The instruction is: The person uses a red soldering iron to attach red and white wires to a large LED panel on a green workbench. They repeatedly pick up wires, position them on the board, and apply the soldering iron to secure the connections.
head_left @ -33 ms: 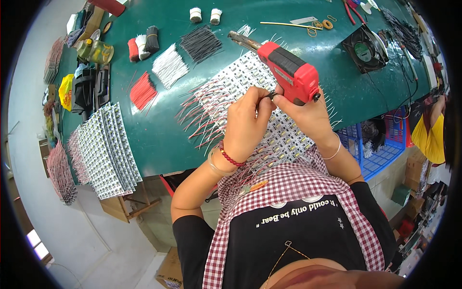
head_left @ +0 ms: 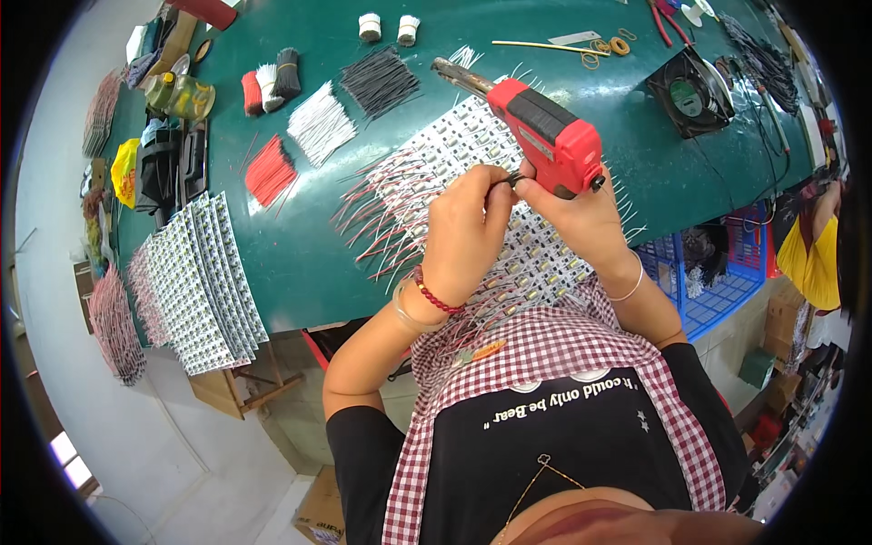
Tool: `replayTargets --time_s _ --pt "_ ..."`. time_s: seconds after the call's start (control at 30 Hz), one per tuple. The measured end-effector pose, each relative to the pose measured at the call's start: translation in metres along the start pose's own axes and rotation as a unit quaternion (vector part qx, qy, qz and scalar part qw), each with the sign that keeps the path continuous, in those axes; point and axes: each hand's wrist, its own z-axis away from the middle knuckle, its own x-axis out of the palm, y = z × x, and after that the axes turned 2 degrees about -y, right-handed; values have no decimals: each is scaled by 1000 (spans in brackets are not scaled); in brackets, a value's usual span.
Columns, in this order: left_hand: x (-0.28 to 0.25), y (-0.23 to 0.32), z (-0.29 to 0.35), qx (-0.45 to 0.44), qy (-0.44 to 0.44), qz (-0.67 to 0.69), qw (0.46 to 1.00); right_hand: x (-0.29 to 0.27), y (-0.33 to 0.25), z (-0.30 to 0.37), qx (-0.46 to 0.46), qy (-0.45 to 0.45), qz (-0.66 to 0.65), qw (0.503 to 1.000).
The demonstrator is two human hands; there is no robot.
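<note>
A red and black soldering gun (head_left: pixel 551 136) is gripped in my right hand (head_left: pixel 574 211), its metal tip pointing up and left above the panels. My left hand (head_left: pixel 468 218) is closed in a pinch on a thin dark strand (head_left: pixel 512 180), its far end reaching the right thumb. Whether that strand is a wire or a cord is too small to tell. Below both hands lies a sheet of small white circuit boards (head_left: pixel 445 150). Red and white wires (head_left: pixel 386 218) fan out from its left side.
Piles of red wires (head_left: pixel 271 171), white wires (head_left: pixel 322 124) and black wires (head_left: pixel 380 82) lie left on the green table (head_left: pixel 300 250). Stacked circuit-board sheets (head_left: pixel 195 286) overhang its left edge. A black fan (head_left: pixel 690 95) stands at right, above a blue crate (head_left: pixel 718 295).
</note>
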Motion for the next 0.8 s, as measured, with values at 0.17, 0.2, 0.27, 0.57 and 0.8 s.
replayTargets --time_s 0.17,0.2,0.27,0.57,0.8 --pt "-19 -21 -9 104 57 -144 983 -11 4 0 27 -11 25 999" --pt "-29 -31 -15 126 63 -203 969 -15 5 0 30 0 -20 999" --pt "-53 -57 -30 169 73 -321 929 -20 5 0 35 24 -111 993" --pt "-77 -124 -77 293 -59 -283 911 -12 23 -10 124 -13 -91 988" --pt "-75 -129 -77 302 -66 -259 915 -6 29 -7 151 -13 -73 986"
